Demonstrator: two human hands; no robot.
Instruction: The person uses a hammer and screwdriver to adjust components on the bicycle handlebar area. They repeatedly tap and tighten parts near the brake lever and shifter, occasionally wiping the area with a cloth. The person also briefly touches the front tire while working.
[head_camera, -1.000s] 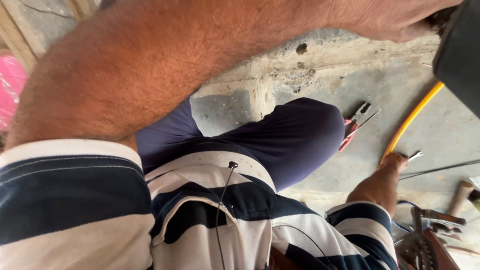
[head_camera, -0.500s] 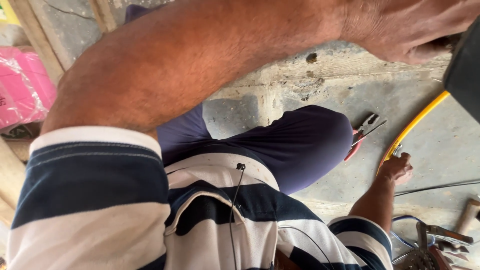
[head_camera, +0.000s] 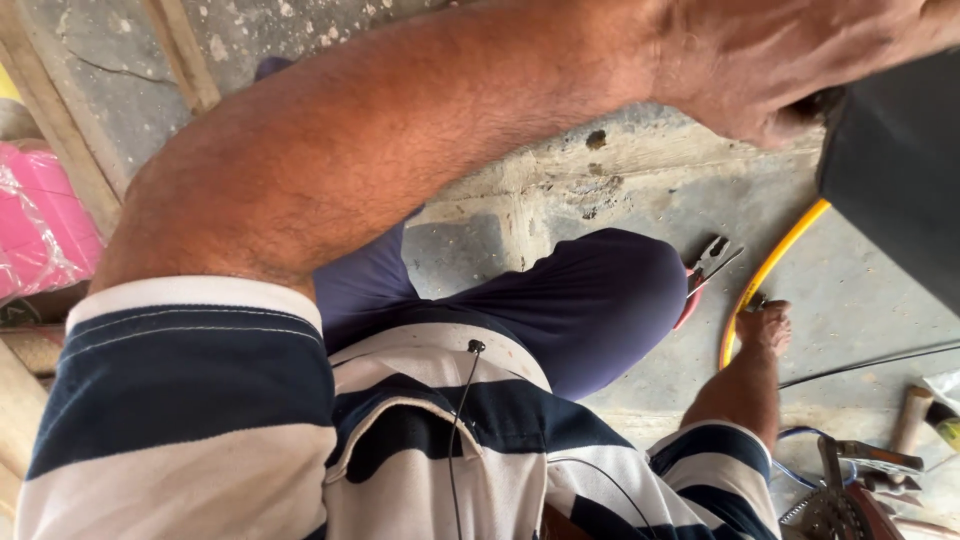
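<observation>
Yellow is what catches my eye in the head view, the only one I have: a bent yellow plastic tube (head_camera: 770, 265) runs over the grey concrete floor (head_camera: 860, 310) from beneath a flat black panel (head_camera: 900, 170) at the right edge, curving down towards the bent knee in dark blue trousers (head_camera: 600, 300). It looks smooth, thin and unkinked, and its upper end is hidden by the panel.

The right hand (head_camera: 765, 325) sits at the tube's lower end with the fingers curled shut round it, as far as I can judge. Half a second ago it was at that same end, and a second ago too, so the grasp has held while the head tipped; only the framing has shifted.

The left hand (head_camera: 790, 70) reaches across the top to the panel's upper edge, as before. Its fingertips are tucked out of sight, so I cannot tell whether it grips or just rests there.

Red-handled pliers (head_camera: 705, 275) lie on the floor just beside the knee, near the tube but apart from it. A wooden-handled hammer (head_camera: 905, 420) lies towards the lower right corner, and a pink plastic-wrapped bundle (head_camera: 40, 220) now shows more fully at the left edge.
</observation>
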